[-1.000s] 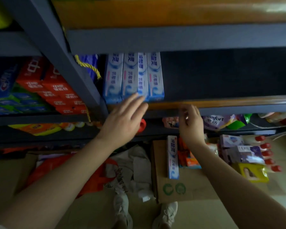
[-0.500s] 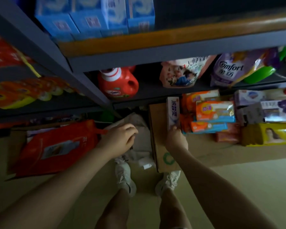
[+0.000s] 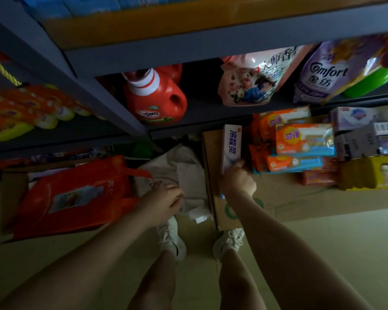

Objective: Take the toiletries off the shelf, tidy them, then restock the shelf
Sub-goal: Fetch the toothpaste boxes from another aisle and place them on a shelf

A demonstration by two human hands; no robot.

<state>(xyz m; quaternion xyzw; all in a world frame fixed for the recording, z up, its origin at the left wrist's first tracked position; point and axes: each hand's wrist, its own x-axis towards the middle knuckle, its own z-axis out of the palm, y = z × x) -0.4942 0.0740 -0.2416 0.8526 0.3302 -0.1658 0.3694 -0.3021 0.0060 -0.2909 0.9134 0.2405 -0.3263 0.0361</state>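
The right hand [image 3: 239, 182] grips a white-and-blue toothpaste box [image 3: 231, 146] lying on flattened brown cardboard [image 3: 278, 198]; the left hand [image 3: 164, 198] hangs loosely curled.

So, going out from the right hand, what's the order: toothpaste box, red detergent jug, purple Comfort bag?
1. Toothpaste box, gripped by the right hand.
2. Red detergent jug, up-left on the shelf.
3. Comfort bag, up-right on the shelf.
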